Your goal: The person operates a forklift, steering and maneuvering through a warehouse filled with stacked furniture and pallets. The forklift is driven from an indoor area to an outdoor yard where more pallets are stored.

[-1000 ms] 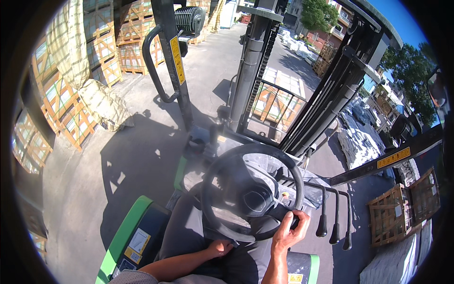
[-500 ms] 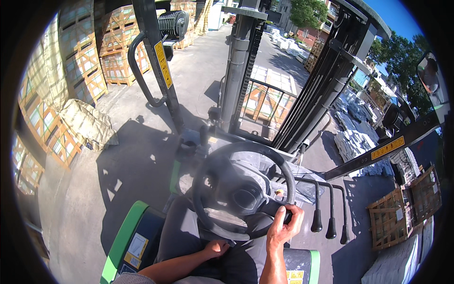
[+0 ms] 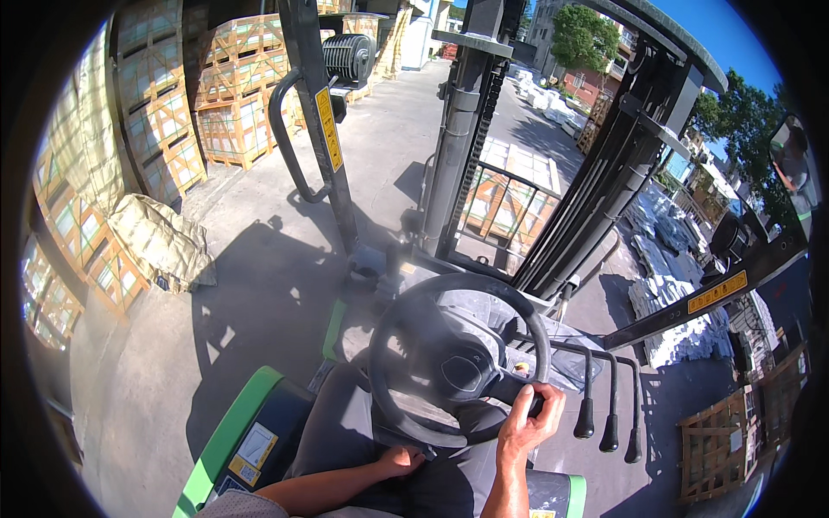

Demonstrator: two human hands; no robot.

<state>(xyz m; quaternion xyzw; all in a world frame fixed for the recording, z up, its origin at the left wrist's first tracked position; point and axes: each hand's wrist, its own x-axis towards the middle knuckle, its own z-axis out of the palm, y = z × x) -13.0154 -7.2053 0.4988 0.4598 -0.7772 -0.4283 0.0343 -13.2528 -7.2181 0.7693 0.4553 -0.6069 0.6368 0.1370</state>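
Observation:
My right hand (image 3: 530,420) is closed around the dark knob (image 3: 536,402) on the lower right of the black steering wheel (image 3: 377,380). In my lap rests my left hand (image 3: 401,461), loosely curled and away from the wheel, with its fingertips partly hidden. Right of the wheel, three black-knobbed levers (image 3: 610,434) stand apart from my right hand. Ahead, beyond the dark forklift mast (image 3: 458,129), a wood-framed crate (image 3: 509,194) shows behind the load guard (image 3: 540,250).
Stacked wooden crates (image 3: 237,95) line the left side, beside a crumpled beige cover (image 3: 164,242). At the right lie pale stone slabs (image 3: 669,285) and slatted wooden crates (image 3: 717,440). A paved lane (image 3: 401,99) runs ahead; a mirror (image 3: 790,164) hangs at far right.
My view has swung slightly, so the wheel and mast sit farther right and lower. The slatted crates at the right appear lower. My right hand keeps its grip; my left stays in my lap.

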